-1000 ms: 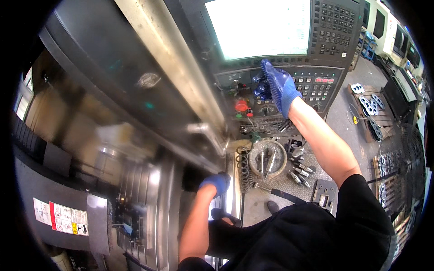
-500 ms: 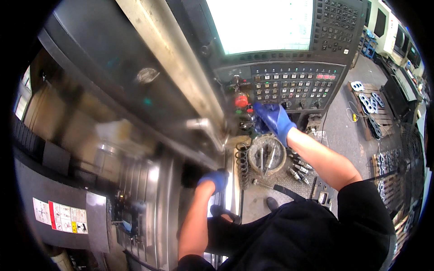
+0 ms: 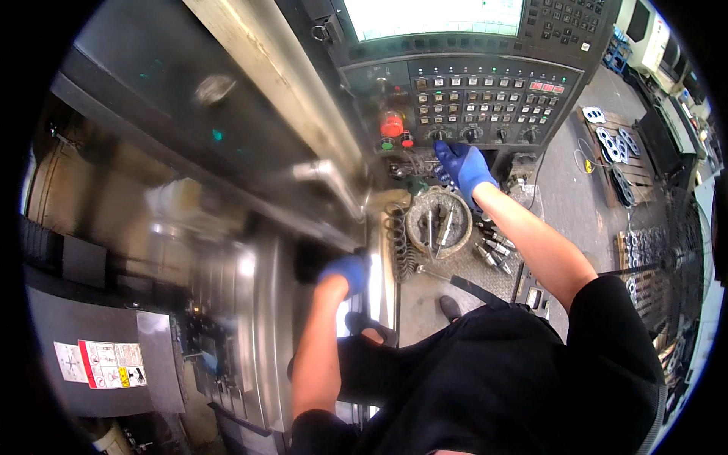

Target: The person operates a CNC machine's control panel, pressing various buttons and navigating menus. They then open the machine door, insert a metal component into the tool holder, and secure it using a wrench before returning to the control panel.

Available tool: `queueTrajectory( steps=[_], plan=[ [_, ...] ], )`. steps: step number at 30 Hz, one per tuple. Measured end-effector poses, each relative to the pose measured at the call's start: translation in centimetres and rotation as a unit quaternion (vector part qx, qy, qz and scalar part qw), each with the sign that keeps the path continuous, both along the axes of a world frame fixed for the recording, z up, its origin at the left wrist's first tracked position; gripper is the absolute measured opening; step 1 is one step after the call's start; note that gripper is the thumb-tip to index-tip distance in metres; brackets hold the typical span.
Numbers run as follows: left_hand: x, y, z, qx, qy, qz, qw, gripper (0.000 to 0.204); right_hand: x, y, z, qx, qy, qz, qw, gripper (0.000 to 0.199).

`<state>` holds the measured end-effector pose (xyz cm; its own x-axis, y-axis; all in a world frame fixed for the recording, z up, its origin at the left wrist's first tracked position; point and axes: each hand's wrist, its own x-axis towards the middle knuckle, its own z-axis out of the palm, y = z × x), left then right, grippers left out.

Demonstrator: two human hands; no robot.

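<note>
Since a second ago, the right hand (image 3: 465, 168) has dropped from in front of the buttons (image 3: 473, 98) to the lower edge of the control panel (image 3: 365, 97), which sits higher in view. Its fingers (image 3: 448, 155) bunch at the leftmost dial (image 3: 437, 135), in the bottom row of the panel; whether they pinch it or only rest just below it, I cannot tell. Just left of that dial stand a red mushroom button (image 3: 391, 123) and a green button (image 3: 387, 142). Above, the screen (image 3: 432, 17) is lit. Work at the panel looks under way, but nothing shows whether the dial has been turned or a button pressed, so what is done and what is left stays uncertain. Beneath the hand lies a round ring (image 3: 412, 223) with slim tools in it, tool holders (image 3: 494, 252) to its right and a coiled hose (image 3: 396, 236) to its left. Farther left, the blurred left hand (image 3: 345, 274) is below the door handle (image 3: 331, 182); its finger state cannot be told.
</note>
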<state>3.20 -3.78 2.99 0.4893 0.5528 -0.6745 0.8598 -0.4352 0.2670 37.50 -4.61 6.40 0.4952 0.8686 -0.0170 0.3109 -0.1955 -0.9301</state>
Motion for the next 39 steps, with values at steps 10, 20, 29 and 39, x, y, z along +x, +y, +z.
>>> queueTrajectory(
  steps=[10, 20, 29, 39],
  plan=[
    [-0.1, 0.3, -0.8, -0.015, -0.014, 0.032, 0.999, 0.050, -0.6, 0.8, 1.4, 0.017, -0.158, -0.040, 0.987, 0.049],
    [0.0, 0.1, -0.8, 0.006, -0.018, 0.030, 0.999, 0.049, -0.5, 0.8, 4.7, 0.064, 0.257, 0.017, 0.964, 0.050],
    [1.2, -0.9, 3.4, 0.052, -0.016, -0.033, 0.998, 0.034, -0.5, 2.1, 8.5, 0.055, 0.301, 0.000, 0.952, 0.042],
    [0.8, -0.8, 2.5, 0.054, -0.009, 0.000, 0.999, 0.033, -0.7, 2.4, 7.9, 0.031, 0.242, -0.017, 0.970, 0.056]
  ],
)
